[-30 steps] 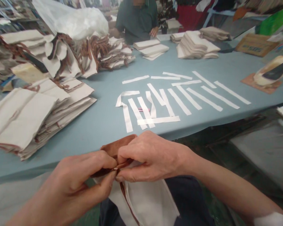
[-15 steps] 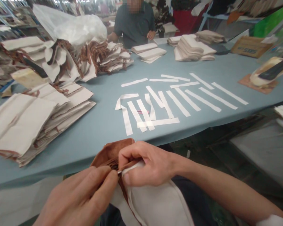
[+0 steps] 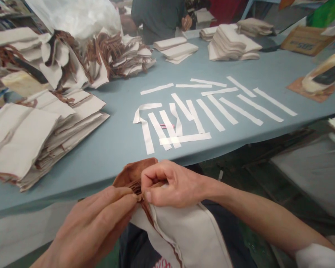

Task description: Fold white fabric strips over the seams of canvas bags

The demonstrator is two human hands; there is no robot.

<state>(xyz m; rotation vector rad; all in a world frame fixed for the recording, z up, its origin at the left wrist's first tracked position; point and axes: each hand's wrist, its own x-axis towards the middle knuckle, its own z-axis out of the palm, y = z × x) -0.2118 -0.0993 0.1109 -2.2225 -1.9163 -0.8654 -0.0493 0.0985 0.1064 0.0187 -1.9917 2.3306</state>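
Low in front of me, over my lap, is a sewn piece with cream panels (image 3: 195, 234) and a gathered brown leather-like part (image 3: 136, 171). My left hand (image 3: 100, 216) pinches its brown edge between thumb and fingers. Close beside it, almost touching, my right hand (image 3: 174, 186) is closed on the seam where brown meets cream. The fingertips hide whatever small part lies between them. Beyond both hands, white strips (image 3: 212, 114) are spread on the table.
Stacked cream pieces (image 3: 25, 137) lie on the blue-green table (image 3: 117, 141) at left, with brown-edged bundles (image 3: 100, 67) behind. Folded cream stacks (image 3: 226, 44), a cardboard box (image 3: 307, 40) and a black-handled tool (image 3: 329, 72) stand farther right. Another person (image 3: 159, 20) is across the table.
The view has tipped down, so the table's things sit higher in the picture. A small metal glint between my fingertips is now covered. Both hands keep their hold on the piece.
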